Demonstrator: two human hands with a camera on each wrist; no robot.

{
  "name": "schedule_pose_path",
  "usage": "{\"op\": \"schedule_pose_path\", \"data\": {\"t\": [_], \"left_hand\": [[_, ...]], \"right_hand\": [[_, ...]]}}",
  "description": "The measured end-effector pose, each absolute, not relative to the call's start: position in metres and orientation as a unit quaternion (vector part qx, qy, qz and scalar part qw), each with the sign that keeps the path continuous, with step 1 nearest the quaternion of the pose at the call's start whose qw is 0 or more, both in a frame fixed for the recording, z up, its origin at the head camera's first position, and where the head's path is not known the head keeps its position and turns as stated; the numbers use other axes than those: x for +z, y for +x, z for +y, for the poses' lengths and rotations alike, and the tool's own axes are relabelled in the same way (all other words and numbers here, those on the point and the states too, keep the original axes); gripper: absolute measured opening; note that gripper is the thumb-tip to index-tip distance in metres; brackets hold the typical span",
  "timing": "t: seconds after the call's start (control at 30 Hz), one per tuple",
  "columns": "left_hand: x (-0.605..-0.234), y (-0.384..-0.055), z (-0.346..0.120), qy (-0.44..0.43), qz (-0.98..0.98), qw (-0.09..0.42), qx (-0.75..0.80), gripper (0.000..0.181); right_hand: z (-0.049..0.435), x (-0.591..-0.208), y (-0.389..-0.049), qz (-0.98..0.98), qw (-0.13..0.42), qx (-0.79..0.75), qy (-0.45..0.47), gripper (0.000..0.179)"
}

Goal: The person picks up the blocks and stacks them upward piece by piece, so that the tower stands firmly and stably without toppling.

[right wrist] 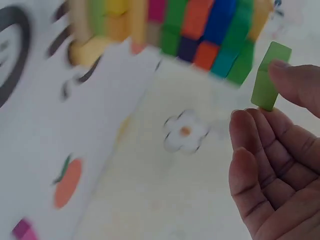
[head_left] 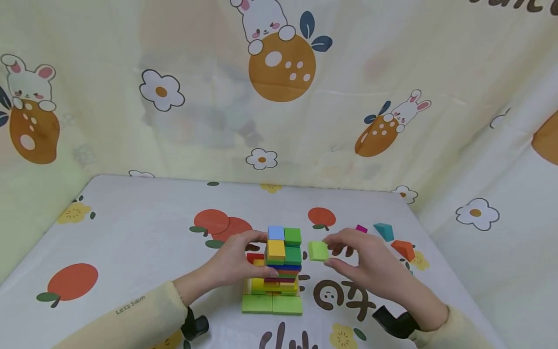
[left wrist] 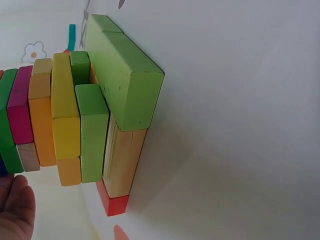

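A tower of colourful wooden blocks (head_left: pixel 293 255) stands on a base of light green blocks (head_left: pixel 272 305). My left hand (head_left: pixel 231 259) holds the upper tower from its left side, thumb at the front and fingers toward the back; part of these fingers is hidden. Between thumb and fingertips my right hand (head_left: pixel 370 261) pinches a small light green block (head_left: pixel 318 251), just right of the tower and apart from it. The right wrist view shows this green block (right wrist: pixel 270 80) upright in the pinch. Blue and green blocks top the tower.
Toward the right back of the table lie a teal block (head_left: pixel 384 231), an orange block (head_left: pixel 403 250) and a magenta block (head_left: pixel 361 228). A white printed cloth (head_left: pixel 144 228) covers the table, and a patterned curtain (head_left: pixel 196 131) hangs behind it.
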State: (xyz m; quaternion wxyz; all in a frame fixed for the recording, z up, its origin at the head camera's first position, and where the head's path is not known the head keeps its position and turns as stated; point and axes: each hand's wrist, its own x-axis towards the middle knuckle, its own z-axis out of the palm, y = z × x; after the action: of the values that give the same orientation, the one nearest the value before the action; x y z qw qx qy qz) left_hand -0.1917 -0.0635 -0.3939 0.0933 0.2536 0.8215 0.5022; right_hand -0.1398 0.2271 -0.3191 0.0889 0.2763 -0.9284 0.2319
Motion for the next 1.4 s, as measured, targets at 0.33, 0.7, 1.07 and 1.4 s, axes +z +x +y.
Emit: {"op": "schedule_pose_path", "data": {"t": [0.33,0.7,1.07,1.4], "left_hand": [[-0.395,-0.193,-0.065,0.259,0.818,0.093,0.505,0.064],[-0.395,-0.194,-0.065,0.258,0.815,0.098,0.509,0.064],[-0.395,-0.194,-0.065,0.261,0.815,0.098,0.508,0.064],[-0.395,-0.193,-0.064,0.259,0.818,0.097,0.504,0.065]], "right_hand": [[0.191,-0.315,-0.148,-0.931,0.035,0.225,0.286,0.030],[0.190,-0.320,-0.152,-0.931,0.040,0.229,0.281,0.028],[0.190,-0.322,-0.153,-0.928,0.048,0.237,0.284,0.028],[0.203,-0.325,-0.160,-0.913,0.068,0.275,0.293,0.053]]}}
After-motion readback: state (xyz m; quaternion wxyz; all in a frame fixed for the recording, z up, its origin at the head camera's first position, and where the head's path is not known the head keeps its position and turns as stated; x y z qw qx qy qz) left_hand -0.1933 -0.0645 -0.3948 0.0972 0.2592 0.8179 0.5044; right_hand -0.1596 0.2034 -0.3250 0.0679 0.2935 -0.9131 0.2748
